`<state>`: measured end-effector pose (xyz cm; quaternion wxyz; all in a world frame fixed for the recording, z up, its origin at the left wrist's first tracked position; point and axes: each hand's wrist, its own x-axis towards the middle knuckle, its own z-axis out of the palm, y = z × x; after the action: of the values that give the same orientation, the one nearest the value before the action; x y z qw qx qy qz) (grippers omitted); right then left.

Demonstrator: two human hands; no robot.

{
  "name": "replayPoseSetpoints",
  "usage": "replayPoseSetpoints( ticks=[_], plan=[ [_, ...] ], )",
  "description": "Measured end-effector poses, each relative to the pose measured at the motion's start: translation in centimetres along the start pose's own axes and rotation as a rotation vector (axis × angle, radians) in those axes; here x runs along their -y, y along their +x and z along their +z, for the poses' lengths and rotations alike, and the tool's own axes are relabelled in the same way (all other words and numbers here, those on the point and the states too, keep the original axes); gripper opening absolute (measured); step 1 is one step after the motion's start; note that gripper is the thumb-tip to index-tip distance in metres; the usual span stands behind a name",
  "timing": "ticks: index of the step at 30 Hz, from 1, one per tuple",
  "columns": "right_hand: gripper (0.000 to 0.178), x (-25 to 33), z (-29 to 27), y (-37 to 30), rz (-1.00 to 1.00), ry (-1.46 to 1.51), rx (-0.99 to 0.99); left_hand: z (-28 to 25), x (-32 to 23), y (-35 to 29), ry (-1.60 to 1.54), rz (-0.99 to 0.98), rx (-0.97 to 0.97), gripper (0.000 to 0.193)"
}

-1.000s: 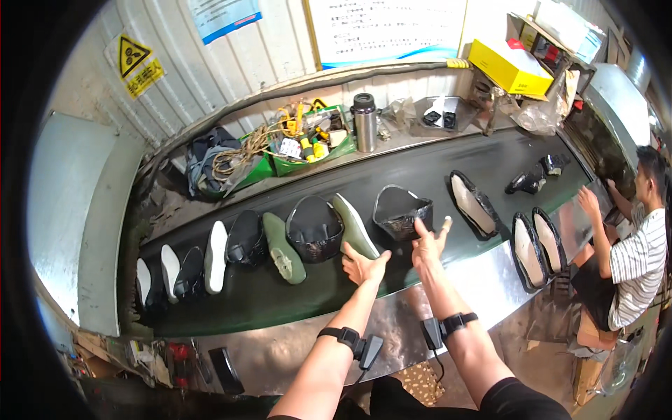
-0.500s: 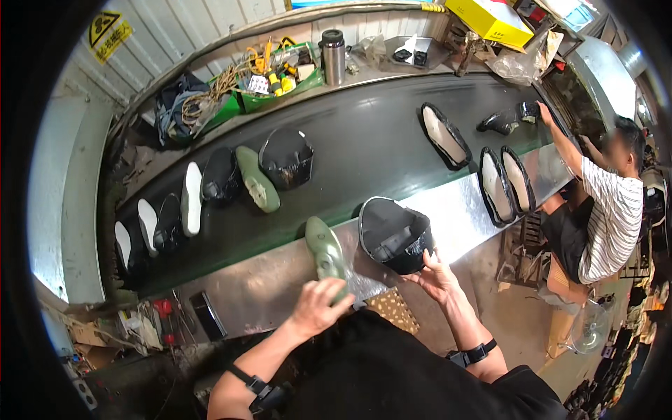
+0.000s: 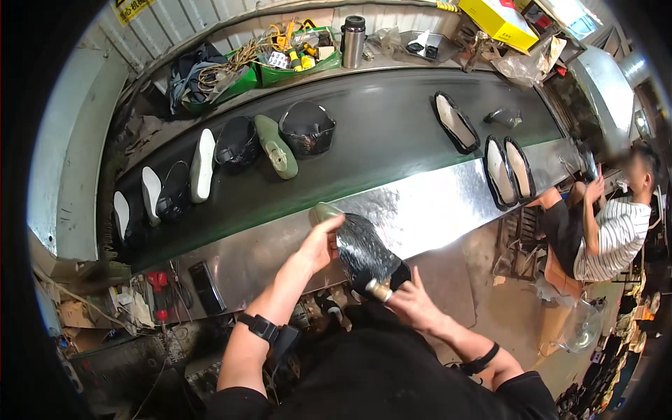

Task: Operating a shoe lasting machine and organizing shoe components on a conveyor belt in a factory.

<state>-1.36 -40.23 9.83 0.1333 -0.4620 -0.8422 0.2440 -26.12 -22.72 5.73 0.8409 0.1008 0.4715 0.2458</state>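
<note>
At the left end of the black belt (image 3: pixel 381 129) lie a white sole (image 3: pixel 122 212), a second one (image 3: pixel 151 196), a dark upper (image 3: pixel 174 192) and a third white sole (image 3: pixel 202 166), each slanting across the belt. Beyond the belt's far edge, green bins (image 3: pixel 301 74) of rope and tools stand on a shelf, with a steel flask (image 3: pixel 354 43) to their right. A phone (image 3: pixel 206 287) lies toward the left end of the steel table (image 3: pixel 437 217), close to its front edge. Along the belt's left half come another black upper (image 3: pixel 236 142), a green foot form (image 3: pixel 275 147) and a third upper (image 3: pixel 307 129).

The black shoe upper (image 3: pixel 365 253) being worked on is in front of the person, over the table's front edge; a green tip (image 3: pixel 325 211) shows at its far end. The left hand (image 3: pixel 318 246) is partly closed around its left side, thumb forward. The right hand (image 3: pixel 418 305) is half open at its near end, one finger raised; whether it grips, I cannot tell.

To the right, a black shoe (image 3: pixel 455 123) lies on the belt, and two more shoes (image 3: pixel 500 175) stand side by side at the table's front edge. Past the right end, a co-worker (image 3: pixel 612 234) sits with hands raised.
</note>
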Motion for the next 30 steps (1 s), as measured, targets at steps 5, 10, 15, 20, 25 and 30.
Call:
replayPoseSetpoints(
  ticks=[5,10,15,20,25,30],
  plan=[
    [0.042,-0.2,5.3,0.4,-0.115,-0.199,-0.19,-0.7,0.0,3.0,0.528,0.373,-0.317,0.021],
    [0.062,-1.0,7.0,4.1,-0.101,0.056,-0.566,-4.2,-0.2,5.1,0.863,0.725,-0.765,0.022],
    [0.127,-0.6,8.0,4.7,0.324,0.593,-0.447,-3.1,0.8,5.5,0.776,0.78,-0.805,0.02],
    [0.111,-0.4,6.0,1.7,0.301,0.566,-0.198,-1.2,1.3,4.0,0.701,0.539,-0.789,0.059],
    [0.105,-4.5,8.4,0.8,0.071,0.394,-0.148,1.6,2.2,4.6,1.179,0.542,-0.846,0.063],
    [0.106,-5.4,8.7,2.9,0.018,0.557,-0.063,-1.7,1.4,3.8,1.001,0.542,-0.909,0.048]
  ],
)
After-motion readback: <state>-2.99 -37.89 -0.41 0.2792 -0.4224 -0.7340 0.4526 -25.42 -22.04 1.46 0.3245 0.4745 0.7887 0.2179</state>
